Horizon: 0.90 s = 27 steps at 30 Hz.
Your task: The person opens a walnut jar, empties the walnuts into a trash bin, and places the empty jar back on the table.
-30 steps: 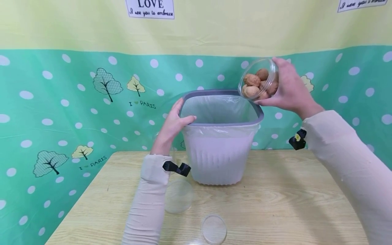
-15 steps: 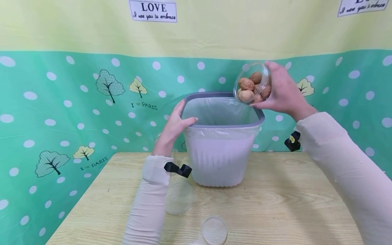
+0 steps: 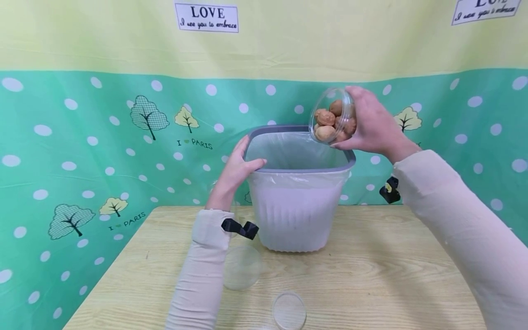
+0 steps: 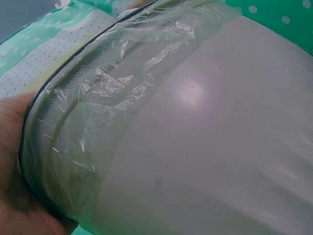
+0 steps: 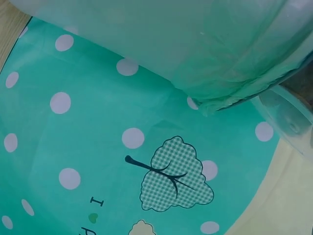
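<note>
A white trash bin (image 3: pixel 294 215) with a grey rim and a clear liner stands on the table. My left hand (image 3: pixel 236 172) grips its left rim, thumb over the edge; in the left wrist view that hand (image 4: pixel 19 181) shows beside the lined rim. My right hand (image 3: pixel 373 123) holds a clear plastic jar (image 3: pixel 331 95), tipped sideways with its mouth to the left, over the bin's right back rim. Several walnuts (image 3: pixel 326 118) lie inside the jar. Only part of the jar (image 5: pixel 288 117) shows in the right wrist view, and the right hand is out of it.
Two clear round lids, a larger one (image 3: pixel 242 268) and a smaller one (image 3: pixel 289 310), lie on the wooden table (image 3: pixel 371 275) in front of the bin. Another clear container (image 3: pixel 236 215) is partly hidden behind the left arm. A patterned cloth (image 3: pixel 103 151) hangs behind.
My right hand has moved left and slightly down with the jar, bringing it further over the bin and tipping it more. The walnuts stay inside. My left hand keeps its hold on the rim.
</note>
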{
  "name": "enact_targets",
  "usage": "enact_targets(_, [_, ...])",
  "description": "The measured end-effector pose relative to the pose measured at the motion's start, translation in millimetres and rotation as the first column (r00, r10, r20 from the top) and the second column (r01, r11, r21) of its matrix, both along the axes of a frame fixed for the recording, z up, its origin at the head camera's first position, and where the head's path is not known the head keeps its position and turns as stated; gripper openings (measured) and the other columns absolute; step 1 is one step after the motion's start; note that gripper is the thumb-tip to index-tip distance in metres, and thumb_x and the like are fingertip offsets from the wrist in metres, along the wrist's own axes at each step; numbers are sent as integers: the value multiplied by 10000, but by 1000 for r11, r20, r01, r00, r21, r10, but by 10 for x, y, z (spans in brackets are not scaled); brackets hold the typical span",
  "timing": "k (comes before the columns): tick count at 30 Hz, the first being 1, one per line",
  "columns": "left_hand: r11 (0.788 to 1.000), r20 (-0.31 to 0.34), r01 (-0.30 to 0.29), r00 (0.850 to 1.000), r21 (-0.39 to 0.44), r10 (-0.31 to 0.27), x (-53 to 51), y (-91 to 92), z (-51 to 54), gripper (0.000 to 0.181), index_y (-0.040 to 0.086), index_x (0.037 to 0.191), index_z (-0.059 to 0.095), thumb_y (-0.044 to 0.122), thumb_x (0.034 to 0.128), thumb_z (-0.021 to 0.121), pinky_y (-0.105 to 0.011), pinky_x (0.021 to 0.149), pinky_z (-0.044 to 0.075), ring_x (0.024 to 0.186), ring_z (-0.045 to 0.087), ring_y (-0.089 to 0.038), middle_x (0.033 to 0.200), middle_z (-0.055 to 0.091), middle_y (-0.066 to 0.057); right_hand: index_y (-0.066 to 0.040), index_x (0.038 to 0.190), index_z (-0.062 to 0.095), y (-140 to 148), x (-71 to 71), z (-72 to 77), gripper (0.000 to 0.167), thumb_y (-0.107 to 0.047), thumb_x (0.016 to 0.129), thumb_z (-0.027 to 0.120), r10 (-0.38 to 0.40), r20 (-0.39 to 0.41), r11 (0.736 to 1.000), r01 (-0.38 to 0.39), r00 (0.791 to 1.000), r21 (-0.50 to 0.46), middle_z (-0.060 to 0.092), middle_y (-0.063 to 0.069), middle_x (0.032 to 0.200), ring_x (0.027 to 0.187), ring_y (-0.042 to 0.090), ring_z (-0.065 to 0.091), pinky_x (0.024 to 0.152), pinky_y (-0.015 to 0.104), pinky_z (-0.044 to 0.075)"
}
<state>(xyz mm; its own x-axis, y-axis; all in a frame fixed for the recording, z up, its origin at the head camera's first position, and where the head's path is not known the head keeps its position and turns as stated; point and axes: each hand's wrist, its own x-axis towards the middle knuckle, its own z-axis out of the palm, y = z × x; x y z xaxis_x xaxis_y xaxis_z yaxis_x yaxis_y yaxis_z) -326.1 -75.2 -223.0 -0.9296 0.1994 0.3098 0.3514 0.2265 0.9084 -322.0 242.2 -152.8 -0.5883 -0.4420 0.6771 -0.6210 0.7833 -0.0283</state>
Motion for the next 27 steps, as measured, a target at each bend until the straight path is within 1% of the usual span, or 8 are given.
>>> enact_targets(2, [1000, 3, -2, 1000, 1, 2, 3, -3, 0, 887, 67, 1508, 145, 126, 796, 672, -373, 1159, 86, 1438, 55, -158, 1582, 82, -14, -10, 1452, 220, -9, -6, 1, 1165, -278, 549, 906, 15, 10, 1000, -15, 1000, 9, 374, 253, 1383, 1235, 398, 367, 1004, 559, 347])
enact_targets(4, [1000, 5, -5, 1000, 0, 5, 2, -5, 0, 890, 73, 1508, 147, 125, 794, 674, -376, 1159, 85, 1439, 56, -161, 1582, 83, -15, -6, 1444, 232, -19, -17, -2, 1160, -277, 542, 910, 34, 1, 999, -34, 999, 23, 375, 253, 1378, 1224, 398, 372, 995, 561, 356])
enact_targets(7, [1000, 4, -9, 1000, -4, 9, -2, -7, 1, 888, 72, 1508, 151, 122, 792, 674, -380, 1159, 87, 1439, 58, -165, 1582, 86, -18, 20, 1428, 243, -26, -36, -7, 1147, -262, 540, 911, 30, -49, 998, -27, 998, 59, 361, 281, 1383, 1247, 421, 356, 1016, 559, 340])
enact_targets(11, [1000, 7, -7, 1000, -6, 7, -5, -9, 1, 878, 71, 1508, 148, 124, 803, 668, -384, 1159, 90, 1439, 52, -165, 1583, 81, -14, 55, 1408, 254, -26, -56, -15, 1129, -248, 539, 908, -1, -106, 998, 8, 994, 62, 368, 306, 1373, 1275, 438, 338, 1055, 539, 308])
enact_targets(14, [1000, 8, -7, 1000, -7, 7, 0, -6, 0, 880, 75, 1509, 145, 125, 804, 668, -393, 1159, 88, 1440, 49, -166, 1584, 77, -11, 47, 1414, 245, -18, -51, -27, 1135, -267, 545, 905, -18, -92, 999, 22, 996, 43, 364, 296, 1384, 1277, 432, 339, 1050, 544, 311])
enact_targets(20, [1000, 7, -13, 1000, -12, 13, -2, -7, -3, 887, 75, 1509, 154, 133, 793, 675, -395, 1158, 90, 1439, 59, -167, 1582, 91, -10, 31, 1432, 225, -1, -39, -45, 1144, -290, 564, 897, -36, -52, 998, 38, 998, 41, 341, 273, 1415, 1288, 421, 329, 1052, 547, 307])
enact_targets(27, [1000, 3, -6, 1000, -11, 6, -6, -7, -1, 878, 61, 1507, 149, 130, 802, 669, -390, 1158, 88, 1438, 56, -164, 1582, 85, -13, 35, 1430, 231, 4, -41, -43, 1142, -290, 562, 899, -27, -65, 999, 29, 998, 43, 340, 275, 1418, 1304, 414, 320, 1059, 542, 302])
